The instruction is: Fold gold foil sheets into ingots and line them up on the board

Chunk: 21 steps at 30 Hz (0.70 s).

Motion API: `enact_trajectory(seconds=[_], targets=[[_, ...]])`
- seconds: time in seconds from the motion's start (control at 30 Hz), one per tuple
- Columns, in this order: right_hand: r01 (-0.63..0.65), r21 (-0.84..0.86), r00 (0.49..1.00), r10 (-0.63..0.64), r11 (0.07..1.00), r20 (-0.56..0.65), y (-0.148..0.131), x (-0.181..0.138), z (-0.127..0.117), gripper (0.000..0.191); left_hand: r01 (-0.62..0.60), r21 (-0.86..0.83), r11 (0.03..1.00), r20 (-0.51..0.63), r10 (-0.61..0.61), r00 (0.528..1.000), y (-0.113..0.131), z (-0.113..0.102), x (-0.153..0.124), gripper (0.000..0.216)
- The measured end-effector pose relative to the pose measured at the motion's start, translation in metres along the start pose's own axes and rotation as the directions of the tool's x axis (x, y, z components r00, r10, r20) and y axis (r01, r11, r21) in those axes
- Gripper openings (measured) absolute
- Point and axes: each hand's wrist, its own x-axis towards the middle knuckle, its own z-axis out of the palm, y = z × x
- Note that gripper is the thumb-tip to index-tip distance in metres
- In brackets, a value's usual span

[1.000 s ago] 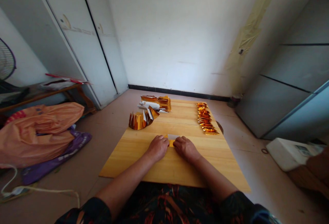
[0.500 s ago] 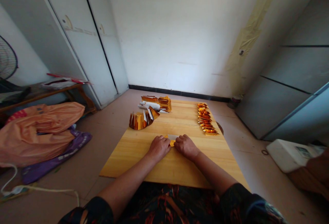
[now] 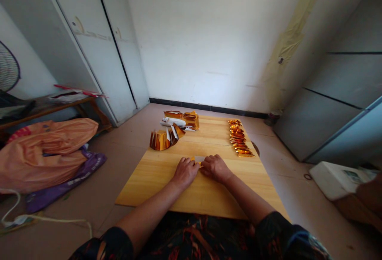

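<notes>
Between my two hands, on the wooden board, lies a small sheet of gold foil paper (image 3: 198, 159) with its pale side partly up. My left hand (image 3: 186, 171) is closed on the sheet's left end, fingers bent down onto it. At the right end, my right hand (image 3: 216, 167) grips the same sheet with curled fingers. Both hands hide most of the paper. A row of folded gold foil pieces (image 3: 238, 138) lies at the board's right. At its far left are fanned gold foil sheets (image 3: 162, 138) and a further stack of foil sheets (image 3: 191, 120).
The wooden board (image 3: 155, 184) forms my work surface. To the left on the floor lie an orange cloth-like bundle (image 3: 44, 152) and a purple bag (image 3: 65, 182). A white box (image 3: 334, 180) stands at right. Cabinets (image 3: 98, 41) and a wall close off the far side.
The fingers of both hands have shifted slightly on the foil paper, and less of its gold near edge shows between them. The other pieces have stayed put.
</notes>
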Motion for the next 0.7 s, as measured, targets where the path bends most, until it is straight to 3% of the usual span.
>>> enact_trajectory(seconds=[0.17, 0.3, 0.5, 0.7], targets=[[0.064, -0.081, 0.998, -0.066, 0.995, -0.024, -0.01, 0.002, 0.012, 0.022, -0.011, 0.03, 0.999, 0.009, 0.011, 1.0, -0.002, 0.0, -0.002, 0.017], [0.059, -0.064, 0.996, -0.064, 0.996, -0.068, -0.003, -0.006, 0.018, 0.024, -0.027, 0.072, 0.997, 0.013, 0.026, 1.0, -0.001, -0.001, -0.003, 0.016], [-0.017, 0.101, 0.989, 0.032, 0.995, -0.142, 0.012, -0.017, 0.023, 0.022, -0.02, 0.061, 0.998, -0.035, 0.022, 0.999, -0.001, 0.004, -0.005, 0.013], [0.014, 0.255, 0.974, 0.045, 0.967, -0.224, 0.013, -0.014, 0.032, 0.015, -0.059, 0.072, 0.996, -0.12, 0.068, 0.991, -0.012, 0.007, -0.009, 0.013]])
